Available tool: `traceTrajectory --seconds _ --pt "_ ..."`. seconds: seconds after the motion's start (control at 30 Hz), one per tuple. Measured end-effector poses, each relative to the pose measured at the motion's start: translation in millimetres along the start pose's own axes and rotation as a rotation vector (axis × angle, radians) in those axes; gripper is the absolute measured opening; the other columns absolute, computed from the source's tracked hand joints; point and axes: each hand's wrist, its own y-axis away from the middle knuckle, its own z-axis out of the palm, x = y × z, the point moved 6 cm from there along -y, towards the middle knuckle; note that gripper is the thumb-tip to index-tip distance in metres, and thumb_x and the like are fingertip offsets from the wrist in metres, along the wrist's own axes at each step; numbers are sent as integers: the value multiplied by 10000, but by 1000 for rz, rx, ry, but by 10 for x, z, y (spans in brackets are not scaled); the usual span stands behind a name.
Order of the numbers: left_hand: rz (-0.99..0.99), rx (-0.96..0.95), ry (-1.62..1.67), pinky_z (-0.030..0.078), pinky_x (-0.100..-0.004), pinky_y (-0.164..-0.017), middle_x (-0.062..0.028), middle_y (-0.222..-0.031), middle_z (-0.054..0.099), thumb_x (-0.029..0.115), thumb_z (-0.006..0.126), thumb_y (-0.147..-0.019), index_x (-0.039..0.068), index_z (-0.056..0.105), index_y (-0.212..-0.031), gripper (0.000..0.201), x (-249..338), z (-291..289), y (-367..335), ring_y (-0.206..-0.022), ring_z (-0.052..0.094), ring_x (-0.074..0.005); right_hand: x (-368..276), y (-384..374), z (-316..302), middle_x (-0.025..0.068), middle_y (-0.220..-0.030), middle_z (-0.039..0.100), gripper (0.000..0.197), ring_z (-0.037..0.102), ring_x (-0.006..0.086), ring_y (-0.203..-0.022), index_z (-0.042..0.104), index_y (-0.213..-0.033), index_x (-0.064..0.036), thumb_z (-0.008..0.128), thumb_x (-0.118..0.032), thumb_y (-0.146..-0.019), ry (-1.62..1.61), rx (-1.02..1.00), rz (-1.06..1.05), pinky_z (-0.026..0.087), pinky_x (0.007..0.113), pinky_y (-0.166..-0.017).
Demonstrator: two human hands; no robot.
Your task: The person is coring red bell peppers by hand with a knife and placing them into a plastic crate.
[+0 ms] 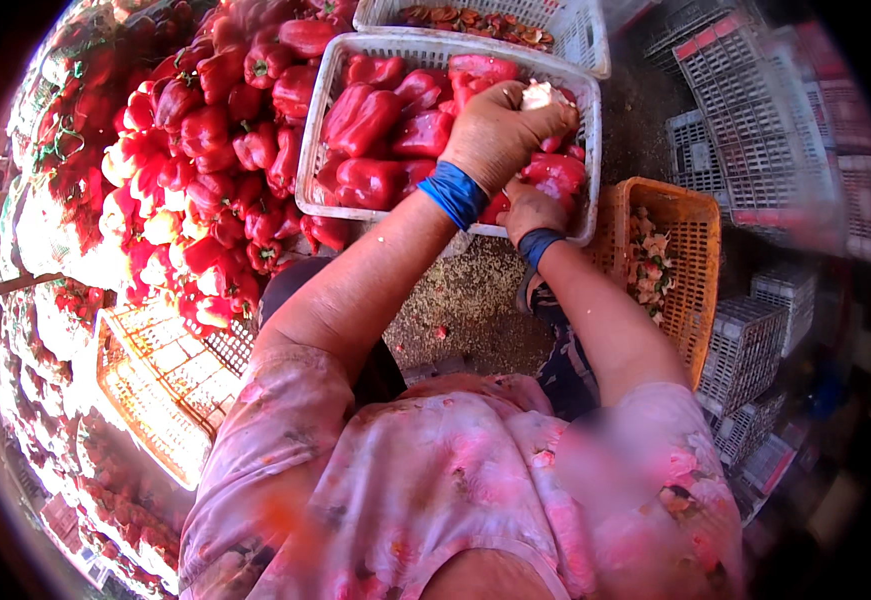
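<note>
A white plastic crate (307, 165) in front of me holds several red bell peppers (363, 120). My left hand (495, 135), with a blue band at the wrist, is over the crate's right half. Its fingers close on a pale, whitish seed core (543, 96). Lower and nearer, my right hand (535, 210) reaches over the crate's near edge, also with a blue wristband. It is closed against a red bell pepper (557, 174) and seems to grip it; its fingertips are partly hidden.
A large heap of red peppers (205, 135) lies to the left, above a sunlit orange crate (145, 385). On the right, an orange basket (697, 225) contains pepper scraps. Behind is another white crate (585, 40) with scraps. Seeds litter the floor (460, 300); stacked crates (745, 110) stand farther right.
</note>
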Motion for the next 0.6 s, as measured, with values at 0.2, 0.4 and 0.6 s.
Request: traceTrajectory --seconds 0.2,0.4,0.6 --pt "-44 -262 -270 555 -385 -916 -238 -1047 734 427 867 -659 -33 686 -1127 681 49 1332 -5 -1007 723 -337 -126 -27 -91 237 -1263 665 708 669 346 -1140 477 -1485 -108 734 -388 -888 435 -144 -143 506 459 -955" --pt "-65 -421 -346 559 -399 -914 -181 -1169 728 494 766 -802 48 674 -1279 659 413 1088 405 -1055 716 -310 -259 159 -168 281 -1148 693 838 691 435 -1030 439 -1528 -156 811 -313 -794 485 -83 -190 539 525 -881" --pt "-44 279 -331 581 -320 -673 -109 -881 758 402 759 -881 20 730 -1150 468 541 -1701 869 -718 712 -184 -334 219 -91 261 -1235 672 724 633 454 -1142 558 -1401 -130 818 -344 -761 622 89 -202 498 523 -969"
